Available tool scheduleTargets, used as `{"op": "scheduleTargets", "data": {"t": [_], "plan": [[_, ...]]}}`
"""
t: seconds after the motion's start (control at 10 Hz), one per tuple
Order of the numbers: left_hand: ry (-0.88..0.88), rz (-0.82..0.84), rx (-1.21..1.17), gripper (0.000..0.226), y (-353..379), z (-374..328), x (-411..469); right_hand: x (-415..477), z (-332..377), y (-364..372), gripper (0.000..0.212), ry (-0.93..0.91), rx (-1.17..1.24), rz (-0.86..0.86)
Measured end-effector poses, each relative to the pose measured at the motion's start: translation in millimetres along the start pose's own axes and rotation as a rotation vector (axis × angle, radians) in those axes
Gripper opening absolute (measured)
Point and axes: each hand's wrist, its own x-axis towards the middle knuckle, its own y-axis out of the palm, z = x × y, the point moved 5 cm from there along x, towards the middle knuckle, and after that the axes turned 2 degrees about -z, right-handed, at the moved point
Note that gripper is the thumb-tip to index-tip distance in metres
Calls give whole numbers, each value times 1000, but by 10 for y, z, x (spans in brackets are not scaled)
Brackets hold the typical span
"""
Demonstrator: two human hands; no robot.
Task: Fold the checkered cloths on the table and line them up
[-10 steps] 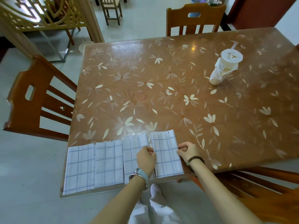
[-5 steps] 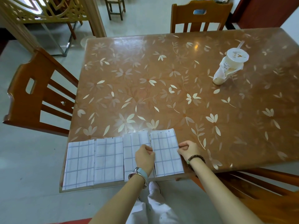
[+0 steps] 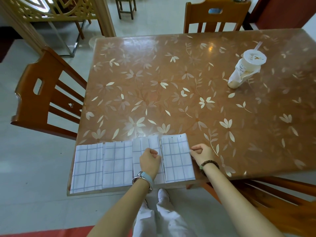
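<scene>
**Rightmost cloth held at both side edges; row unchanged**

Four folded checkered cloths are laid side by side along the near edge of the table (image 3: pixel 171 82), toward its left corner. The leftmost cloth (image 3: pixel 87 168) and the second cloth (image 3: pixel 118 163) are seen touching. The third cloth (image 3: pixel 145 143) and the rightmost cloth (image 3: pixel 177 159) are set slightly farther in from the table edge.

The left hand (image 3: pixel 150 161) is rested on the third cloth with its fingers curled, and the left edge of the rightmost cloth is pinched at the seam between the two. The right edge of the same cloth is pinched by the right hand (image 3: pixel 202 153), whose fingers are curled and whose knuckles are raised off the table.

Compared with half a second ago, no shift is seen in either hand or in any cloth; the same grips are kept at the same edges. Only the view is changed slightly.

A lidded cup (image 3: pixel 246 69) with a straw, wrapped in a thin bag, is stood well apart at the far right. Wooden chairs are placed at the left side (image 3: pixel 42 96) and the far side (image 3: pixel 213 16).
</scene>
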Motion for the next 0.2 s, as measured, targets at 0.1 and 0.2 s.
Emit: {"op": "scheduleTargets", "data": {"t": [0.1,0.2], "plan": [[-30,-38,-47,14,-166,51,-5,-39,72,-44,11,-51,19,-23],[-31,-92,-135,9,-315,55,-16,-76,164,-106,17,-83,72,-54]]}}
